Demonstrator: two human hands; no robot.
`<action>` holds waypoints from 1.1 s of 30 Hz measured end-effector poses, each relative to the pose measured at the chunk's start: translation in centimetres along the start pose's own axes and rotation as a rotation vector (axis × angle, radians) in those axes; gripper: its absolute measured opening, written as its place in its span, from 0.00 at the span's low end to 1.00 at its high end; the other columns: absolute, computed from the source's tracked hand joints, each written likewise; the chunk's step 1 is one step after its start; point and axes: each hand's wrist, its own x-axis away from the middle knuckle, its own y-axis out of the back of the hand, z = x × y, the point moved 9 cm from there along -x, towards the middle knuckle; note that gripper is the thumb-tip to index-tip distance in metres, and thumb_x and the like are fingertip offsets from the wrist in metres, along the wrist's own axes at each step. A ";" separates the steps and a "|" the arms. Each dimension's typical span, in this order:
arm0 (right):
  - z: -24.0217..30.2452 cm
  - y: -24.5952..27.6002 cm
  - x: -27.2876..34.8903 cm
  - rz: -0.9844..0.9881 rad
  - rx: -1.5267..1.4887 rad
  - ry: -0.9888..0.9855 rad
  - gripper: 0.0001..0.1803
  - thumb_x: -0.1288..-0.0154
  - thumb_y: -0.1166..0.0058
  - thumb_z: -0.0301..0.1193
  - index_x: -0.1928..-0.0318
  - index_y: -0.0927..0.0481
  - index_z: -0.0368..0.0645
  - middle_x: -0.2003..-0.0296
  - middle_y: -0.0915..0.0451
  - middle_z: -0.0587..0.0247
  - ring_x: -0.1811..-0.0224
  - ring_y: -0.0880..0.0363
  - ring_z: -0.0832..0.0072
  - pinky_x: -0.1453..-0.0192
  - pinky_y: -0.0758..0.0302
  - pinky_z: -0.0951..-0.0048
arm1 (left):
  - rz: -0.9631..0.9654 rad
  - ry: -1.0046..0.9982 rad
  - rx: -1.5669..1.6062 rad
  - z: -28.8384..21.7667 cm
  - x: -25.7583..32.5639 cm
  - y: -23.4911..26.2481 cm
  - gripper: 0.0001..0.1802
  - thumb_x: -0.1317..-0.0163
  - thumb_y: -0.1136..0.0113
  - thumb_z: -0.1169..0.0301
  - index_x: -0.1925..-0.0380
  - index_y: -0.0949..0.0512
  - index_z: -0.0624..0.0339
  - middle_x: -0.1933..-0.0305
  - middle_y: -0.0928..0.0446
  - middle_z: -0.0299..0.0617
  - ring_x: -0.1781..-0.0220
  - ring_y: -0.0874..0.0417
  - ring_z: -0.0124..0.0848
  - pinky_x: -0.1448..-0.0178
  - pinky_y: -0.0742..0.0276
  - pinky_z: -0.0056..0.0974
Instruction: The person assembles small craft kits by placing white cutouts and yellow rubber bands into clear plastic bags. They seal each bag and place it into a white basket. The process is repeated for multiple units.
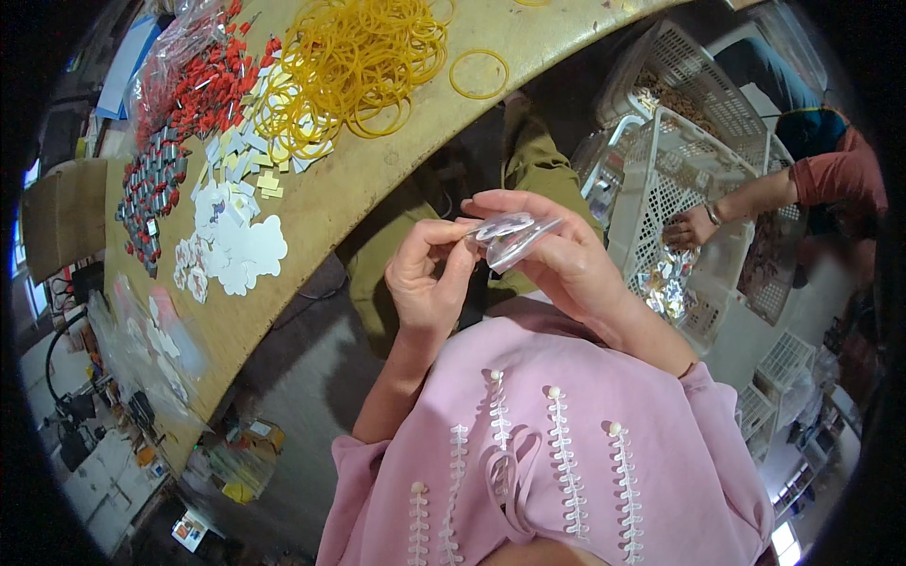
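In front of my body, away from the table edge, both hands work on a small clear plastic bag (517,247) with pale pieces showing in it. My left hand (429,274) pinches the bag's left end between thumb and fingers. My right hand (571,259) supports it from the right, its fingers closed behind the plastic and partly hidden. What exactly lies in the bag is too small to tell. On the table to the left lie white scallop-edged cutouts (247,247), small yellow and white pieces (247,165) and a heap of yellow rubber bands (368,61).
Red-tipped parts (212,90) and grey cylindrical parts (151,184) cover the table's far left (283,311). One rubber band (478,74) lies apart near the edge. At right, a co-worker's hand (692,229) reaches into a white plastic basket (651,160) holding small shiny packets (670,283).
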 end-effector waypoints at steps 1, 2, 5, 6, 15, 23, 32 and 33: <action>0.1 0.0 0.1 -0.022 -0.001 0.012 0.21 0.31 0.49 0.28 0.39 0.29 0.35 0.48 0.21 0.57 0.46 0.21 0.72 0.40 0.24 0.69 | -0.001 0.027 0.029 0.2 0.0 -0.1 0.05 0.38 0.43 0.84 0.64 0.22 0.66 0.64 0.18 0.39 0.64 0.20 0.20 0.60 0.22 0.26; 0.1 0.1 0.0 -0.022 -0.001 0.002 0.22 0.31 0.50 0.29 0.39 0.29 0.36 0.47 0.21 0.56 0.45 0.21 0.71 0.40 0.24 0.68 | -0.003 0.053 0.058 0.4 0.0 -0.1 0.04 0.38 0.42 0.84 0.64 0.22 0.66 0.64 0.18 0.39 0.65 0.20 0.20 0.61 0.23 0.26; -0.3 0.9 -0.1 -0.020 -0.018 -0.043 0.22 0.31 0.51 0.29 0.38 0.30 0.36 0.46 0.22 0.53 0.44 0.21 0.69 0.39 0.24 0.67 | 0.016 0.078 -0.036 1.1 0.1 0.1 0.04 0.39 0.41 0.83 0.66 0.21 0.65 0.66 0.18 0.38 0.66 0.20 0.20 0.62 0.23 0.26; -0.5 1.1 -0.2 -0.015 -0.035 -0.065 0.22 0.31 0.52 0.29 0.38 0.30 0.35 0.45 0.22 0.52 0.44 0.21 0.68 0.39 0.24 0.66 | 0.010 0.046 -0.112 0.6 0.0 0.2 0.04 0.39 0.40 0.83 0.66 0.21 0.65 0.67 0.19 0.38 0.67 0.20 0.20 0.62 0.23 0.26; -1.1 1.0 -0.9 0.070 -0.420 -0.219 0.25 0.35 0.62 0.19 0.37 0.35 0.25 0.45 0.25 0.37 0.42 0.23 0.51 0.36 0.24 0.54 | 0.010 -0.192 -0.421 -3.9 -0.3 -1.1 0.06 0.45 0.37 0.83 0.68 0.20 0.63 0.73 0.24 0.37 0.77 0.29 0.22 0.73 0.31 0.28; -1.5 0.8 -1.1 0.122 -0.481 -0.269 0.26 0.37 0.64 0.18 0.37 0.36 0.23 0.45 0.26 0.34 0.43 0.23 0.49 0.36 0.23 0.52 | 0.046 -0.252 -0.548 -5.5 -0.4 -1.3 0.08 0.45 0.37 0.83 0.66 0.19 0.62 0.69 0.25 0.37 0.72 0.26 0.24 0.71 0.31 0.29; -1.7 1.4 -0.9 0.088 -0.313 -0.261 0.21 0.32 0.58 0.21 0.40 0.31 0.29 0.45 0.23 0.44 0.46 0.19 0.56 0.44 0.17 0.64 | 0.084 -0.110 -0.350 -2.9 -0.1 -0.1 0.16 0.50 0.31 0.79 0.60 0.20 0.62 0.59 0.25 0.40 0.61 0.23 0.29 0.56 0.26 0.32; -1.5 1.1 -1.0 0.114 -0.293 -0.240 0.19 0.31 0.55 0.22 0.40 0.30 0.31 0.45 0.23 0.48 0.46 0.18 0.59 0.44 0.18 0.65 | 0.098 -0.106 -0.386 -3.5 -0.3 -0.6 0.18 0.52 0.30 0.78 0.58 0.20 0.62 0.58 0.25 0.41 0.59 0.23 0.30 0.55 0.26 0.33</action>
